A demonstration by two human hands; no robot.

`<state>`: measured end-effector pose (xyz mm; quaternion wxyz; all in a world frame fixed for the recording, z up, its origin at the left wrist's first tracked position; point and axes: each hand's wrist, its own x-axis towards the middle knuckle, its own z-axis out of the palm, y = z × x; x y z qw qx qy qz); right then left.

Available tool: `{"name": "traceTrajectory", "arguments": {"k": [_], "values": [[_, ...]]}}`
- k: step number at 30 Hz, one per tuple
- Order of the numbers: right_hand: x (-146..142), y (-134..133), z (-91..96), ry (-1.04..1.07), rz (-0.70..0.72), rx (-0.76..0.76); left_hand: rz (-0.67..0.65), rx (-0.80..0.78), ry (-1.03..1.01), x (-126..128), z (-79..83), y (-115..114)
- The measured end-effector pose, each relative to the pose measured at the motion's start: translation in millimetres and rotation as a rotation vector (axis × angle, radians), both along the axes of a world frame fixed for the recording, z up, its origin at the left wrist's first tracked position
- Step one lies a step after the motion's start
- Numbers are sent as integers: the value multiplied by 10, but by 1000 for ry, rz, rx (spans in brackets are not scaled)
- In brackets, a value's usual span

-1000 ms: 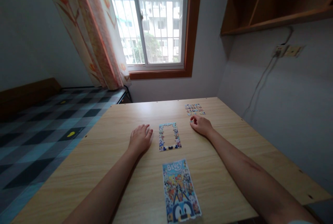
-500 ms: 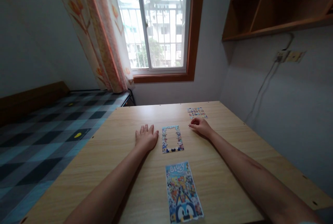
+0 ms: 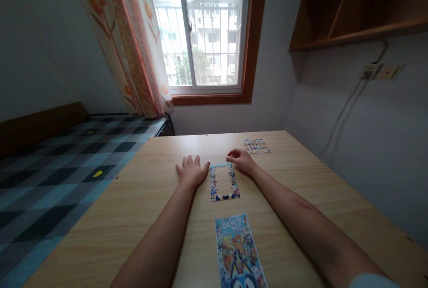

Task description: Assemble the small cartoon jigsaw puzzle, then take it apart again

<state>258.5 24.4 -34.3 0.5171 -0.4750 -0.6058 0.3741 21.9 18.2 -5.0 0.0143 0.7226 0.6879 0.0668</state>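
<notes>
In the head view, we see the jigsaw border at the middle of the surface, with loose jigsaw pieces towards its far right corner and the Bluey picture sheet nearer the close edge. Our left hand lies spread beside the border; our right hand's fingertips draw together near its top, any piece between them too small to tell. We judge the border light, stiff and loosely jointed, best steadied along opposite outer sides.
</notes>
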Motion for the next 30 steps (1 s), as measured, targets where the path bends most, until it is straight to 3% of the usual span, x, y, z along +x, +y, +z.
{"name": "traceTrajectory", "arguments": {"k": [10, 21, 30], "values": [[-11, -146, 48, -419, -37, 196, -68, 0, -18, 51, 23, -52], [-4, -141, 65, -427, 38, 149, -100, 23, -19, 65, -25, -31], [19, -103, 65, -578, 18, 176, -99, 23, -3, 66, -20, -39]]}}
